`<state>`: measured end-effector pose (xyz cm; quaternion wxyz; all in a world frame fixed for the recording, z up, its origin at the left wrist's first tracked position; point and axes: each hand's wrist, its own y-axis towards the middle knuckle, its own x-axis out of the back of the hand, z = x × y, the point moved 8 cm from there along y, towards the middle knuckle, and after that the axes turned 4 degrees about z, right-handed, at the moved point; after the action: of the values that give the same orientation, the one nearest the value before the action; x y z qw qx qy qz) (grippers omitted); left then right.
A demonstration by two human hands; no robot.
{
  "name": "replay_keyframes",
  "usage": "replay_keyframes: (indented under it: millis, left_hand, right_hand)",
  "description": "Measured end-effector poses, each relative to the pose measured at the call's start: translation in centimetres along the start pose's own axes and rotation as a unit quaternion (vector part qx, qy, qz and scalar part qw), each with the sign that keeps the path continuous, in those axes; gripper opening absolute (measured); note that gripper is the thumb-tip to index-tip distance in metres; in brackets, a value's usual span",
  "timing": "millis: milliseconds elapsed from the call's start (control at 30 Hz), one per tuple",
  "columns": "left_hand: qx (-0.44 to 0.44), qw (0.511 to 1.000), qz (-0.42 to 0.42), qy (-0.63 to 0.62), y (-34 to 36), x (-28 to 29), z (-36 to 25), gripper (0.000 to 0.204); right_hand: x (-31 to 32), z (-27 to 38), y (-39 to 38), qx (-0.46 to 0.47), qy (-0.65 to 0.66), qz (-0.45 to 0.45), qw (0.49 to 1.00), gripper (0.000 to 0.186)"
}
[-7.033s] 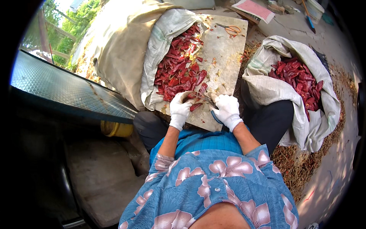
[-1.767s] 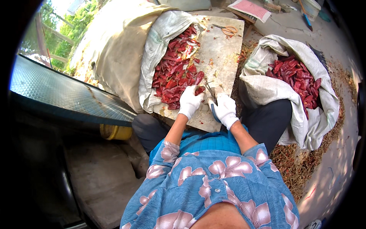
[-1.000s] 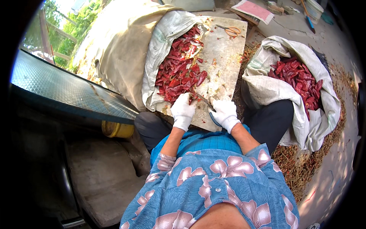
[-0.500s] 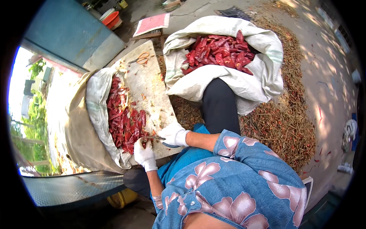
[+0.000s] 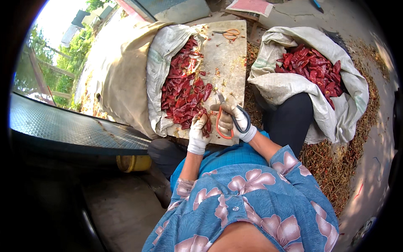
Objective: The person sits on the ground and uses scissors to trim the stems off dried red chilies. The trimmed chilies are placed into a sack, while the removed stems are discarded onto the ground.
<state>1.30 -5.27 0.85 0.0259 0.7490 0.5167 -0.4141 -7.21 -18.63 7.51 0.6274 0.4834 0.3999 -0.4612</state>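
My left hand (image 5: 197,136), in a white work glove, pinches dried red chili peppers (image 5: 206,124) at the near edge of the chili pile (image 5: 181,94). That pile spills from an open white sack (image 5: 156,67) onto a pale board (image 5: 233,54). Just to the right, my gloved right hand (image 5: 228,121) grips a pair of scissors (image 5: 218,124) with one orange and one dark blue handle loop. Its blades point away from me over the board, apart from the peppers in my left hand.
Orange-handled scissors (image 5: 231,34) lie at the board's far end. At right, beyond my knee, an open white sack (image 5: 273,80) holds red chilies (image 5: 312,69). Stems and scraps (image 5: 331,168) cover the ground beside it. A ridged metal panel (image 5: 75,122) runs at left above a yellow bucket (image 5: 134,163).
The view has swung left, so the sacks and board appear further right. My right hand has drawn the scissors back from my left hand, and the blades now point away from me.
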Motion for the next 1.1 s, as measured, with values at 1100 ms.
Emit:
replay_keyframes:
  millis: [1100]
  left_hand:
    - [-0.21, 0.697, 0.02, 0.686, 13.3, -5.5, -7.2, 0.054]
  right_hand:
    - [3.3, 5.2, -0.3, -0.059, -0.859, -0.313, 0.4, 0.043]
